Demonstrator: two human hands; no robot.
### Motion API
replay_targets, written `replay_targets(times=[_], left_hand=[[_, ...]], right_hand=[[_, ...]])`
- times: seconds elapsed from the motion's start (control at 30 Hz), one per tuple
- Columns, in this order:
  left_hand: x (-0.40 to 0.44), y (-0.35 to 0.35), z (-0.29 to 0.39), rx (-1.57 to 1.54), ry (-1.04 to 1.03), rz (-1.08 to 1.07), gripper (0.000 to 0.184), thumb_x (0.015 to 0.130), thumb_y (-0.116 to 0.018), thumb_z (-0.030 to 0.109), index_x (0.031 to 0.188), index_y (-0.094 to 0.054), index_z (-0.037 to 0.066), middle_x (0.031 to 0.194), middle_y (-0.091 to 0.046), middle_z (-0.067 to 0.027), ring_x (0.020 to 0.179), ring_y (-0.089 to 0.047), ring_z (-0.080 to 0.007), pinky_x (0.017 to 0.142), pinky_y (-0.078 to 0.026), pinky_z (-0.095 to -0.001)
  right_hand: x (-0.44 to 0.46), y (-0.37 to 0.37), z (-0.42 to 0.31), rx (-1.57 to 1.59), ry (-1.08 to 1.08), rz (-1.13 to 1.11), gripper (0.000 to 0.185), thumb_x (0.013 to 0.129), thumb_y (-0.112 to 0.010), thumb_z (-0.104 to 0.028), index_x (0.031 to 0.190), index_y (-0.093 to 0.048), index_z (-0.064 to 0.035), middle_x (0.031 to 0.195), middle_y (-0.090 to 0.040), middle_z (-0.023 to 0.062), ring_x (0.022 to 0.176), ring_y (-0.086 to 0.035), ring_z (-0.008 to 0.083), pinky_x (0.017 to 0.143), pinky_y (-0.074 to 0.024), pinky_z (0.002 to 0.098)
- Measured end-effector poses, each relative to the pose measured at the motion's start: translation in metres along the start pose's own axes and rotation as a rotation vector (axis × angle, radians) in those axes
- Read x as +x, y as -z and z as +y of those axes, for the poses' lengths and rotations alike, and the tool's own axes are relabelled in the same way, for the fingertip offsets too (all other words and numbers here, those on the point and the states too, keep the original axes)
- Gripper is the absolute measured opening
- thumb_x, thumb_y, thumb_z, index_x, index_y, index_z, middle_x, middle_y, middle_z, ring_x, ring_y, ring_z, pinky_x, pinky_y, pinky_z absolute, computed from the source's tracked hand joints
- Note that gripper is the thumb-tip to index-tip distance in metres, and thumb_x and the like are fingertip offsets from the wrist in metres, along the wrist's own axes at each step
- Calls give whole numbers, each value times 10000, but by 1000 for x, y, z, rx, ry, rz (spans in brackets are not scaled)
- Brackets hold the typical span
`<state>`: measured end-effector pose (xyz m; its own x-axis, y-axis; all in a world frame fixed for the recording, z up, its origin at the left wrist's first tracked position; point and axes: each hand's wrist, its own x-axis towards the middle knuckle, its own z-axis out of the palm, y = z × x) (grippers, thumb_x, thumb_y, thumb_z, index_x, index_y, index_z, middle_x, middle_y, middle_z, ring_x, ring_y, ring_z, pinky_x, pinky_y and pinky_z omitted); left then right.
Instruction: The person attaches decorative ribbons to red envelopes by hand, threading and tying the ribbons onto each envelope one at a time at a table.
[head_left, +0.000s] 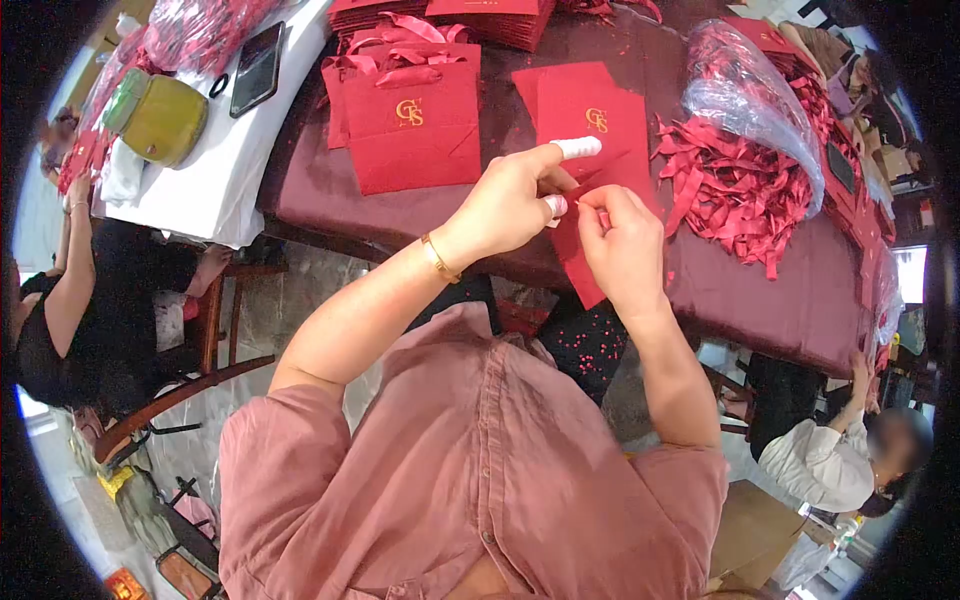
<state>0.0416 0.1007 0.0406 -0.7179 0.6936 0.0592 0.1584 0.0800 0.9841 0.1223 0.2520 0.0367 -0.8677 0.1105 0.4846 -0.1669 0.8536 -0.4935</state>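
Head view: jar (165, 120) and ribbons (735, 190) flank red bags (415, 145).

I have room to slide my right hand (627, 250) outward over the near tablecloth (740, 300), but the red ribbon heap (735, 190) blocks it farther forward, while the handled red bag (420, 150) crowds my left hand (508, 202) on its outer side.

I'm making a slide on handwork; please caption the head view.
Left hand and right hand close together over a gold-lettered red paper bag, beside a heap of red ribbons.
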Motion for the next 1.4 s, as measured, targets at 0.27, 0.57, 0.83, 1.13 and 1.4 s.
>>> replay_targets(times=[0.27,0.57,0.83,1.13,1.4], left_hand=[[-6,-3,-3,-82,83,29,617,835,-553,-141,1392,-504,122,971,-654,-53,795,-568,-84,715,-507,-238],[-3,0,-1,-273,179,30,548,818,-596,-124,1330,-555,65,929,-621,-35,830,-560,-90,745,-492,-230],[-10,-5,2,-78,91,37,567,837,-600,-103,1361,-538,107,930,-645,-30,807,-574,-81,742,-506,-243],[-16,-18,9,195,-147,113,607,844,-578,-104,1400,-497,126,1002,-698,-83,805,-631,-97,731,-545,-277],[-11,-12,-2,69,1,222,528,838,-660,-33,1341,-535,68,800,-639,-39,695,-623,-84,635,-527,-257]], right_hand=[[-1,-1,2,207,-81,-70,87,821,-658,-61,840,-629,18,777,-649,164,714,-668,297,643,-518,374],[6,15,1,309,-166,-172,57,818,-642,-45,841,-628,5,795,-648,175,733,-661,323,646,-510,394],[4,12,2,173,-51,-136,70,819,-633,-34,824,-574,2,772,-623,180,732,-632,376,647,-498,441],[11,12,-9,227,-308,-141,164,831,-633,-58,948,-530,-6,757,-638,210,743,-646,406,637,-498,481],[35,32,71,-225,-322,157,411,865,-667,-367,1024,-603,7,882,-670,187,837,-657,348,722,-509,444]])
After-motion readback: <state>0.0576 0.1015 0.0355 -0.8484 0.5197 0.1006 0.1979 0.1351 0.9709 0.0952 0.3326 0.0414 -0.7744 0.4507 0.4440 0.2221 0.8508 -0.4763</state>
